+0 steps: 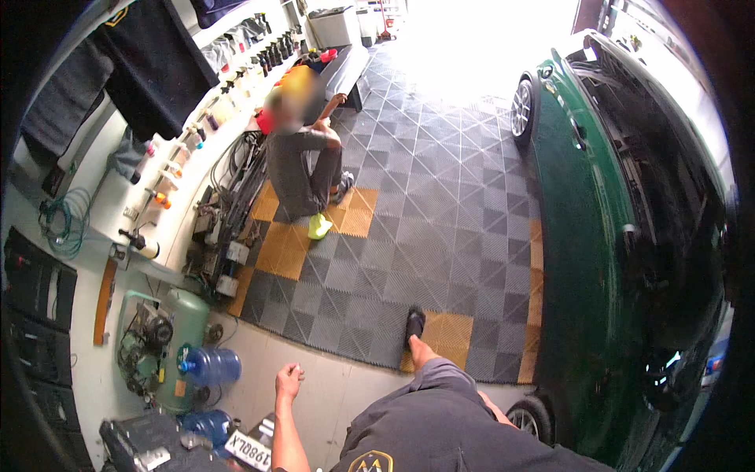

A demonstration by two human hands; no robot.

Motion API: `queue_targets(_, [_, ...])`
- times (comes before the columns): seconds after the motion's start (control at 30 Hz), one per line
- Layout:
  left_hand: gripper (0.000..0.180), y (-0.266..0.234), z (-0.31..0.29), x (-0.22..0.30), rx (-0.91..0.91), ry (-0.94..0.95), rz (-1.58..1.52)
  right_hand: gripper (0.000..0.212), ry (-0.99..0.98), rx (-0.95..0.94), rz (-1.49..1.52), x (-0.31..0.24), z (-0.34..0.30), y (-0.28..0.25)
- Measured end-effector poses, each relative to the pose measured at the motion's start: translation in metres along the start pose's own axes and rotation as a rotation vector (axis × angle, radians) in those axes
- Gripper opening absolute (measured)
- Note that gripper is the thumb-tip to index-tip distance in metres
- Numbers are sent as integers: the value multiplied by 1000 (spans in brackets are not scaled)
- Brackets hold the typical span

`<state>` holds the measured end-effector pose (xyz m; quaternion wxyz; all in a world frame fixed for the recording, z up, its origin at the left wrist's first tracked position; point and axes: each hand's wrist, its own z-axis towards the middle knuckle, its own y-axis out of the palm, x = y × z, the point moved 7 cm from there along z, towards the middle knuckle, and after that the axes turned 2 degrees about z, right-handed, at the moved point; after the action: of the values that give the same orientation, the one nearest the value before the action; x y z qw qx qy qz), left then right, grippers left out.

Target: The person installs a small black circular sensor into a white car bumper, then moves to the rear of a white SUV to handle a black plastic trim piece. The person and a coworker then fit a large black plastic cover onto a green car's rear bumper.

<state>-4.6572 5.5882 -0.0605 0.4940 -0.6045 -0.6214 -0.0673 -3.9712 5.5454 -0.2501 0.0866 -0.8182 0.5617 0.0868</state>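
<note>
My left hand (pixel 289 381) is raised over the pale floor strip, its fingers curled in a pinch. A small whitish spot shows at the fingertips, too small to name. Nearest to it is a blue water jug (pixel 214 366) to its left, a short gap away. Part of my right hand (pixel 495 409) shows beside my dark shirt, near the rear wheel (pixel 532 418) of a dark green car (pixel 586 259). Its fingers are mostly hidden, and I cannot see anything held in it. My foot (pixel 415 322), in a black shoe, is on the tiled floor.
Ahead on the left, a person (pixel 297 173) in dark clothes sits low beside a yellow-green cloth (pixel 318 226). A green air compressor (pixel 182 330) stands near the left wall. Bottles (pixel 228 90) line a shelf. Grey and orange tiles (pixel 440 228) cover the floor toward a bright opening.
</note>
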Motion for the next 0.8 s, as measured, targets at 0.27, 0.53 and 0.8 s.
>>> queue_targets(0.27, [34, 184, 132, 74, -525, -209, 238, 28, -740, 576, -1220, -397, 41, -242])
queue_targets(0.53, [33, 196, 265, 162, -425, -557, 192, 29, -409, 343, 173, -750, 34, -258])
queue_targets(0.8, [25, 190, 580, 403, -167, -268, -158, 31, -213, 215, -74, -881, 97, -201])
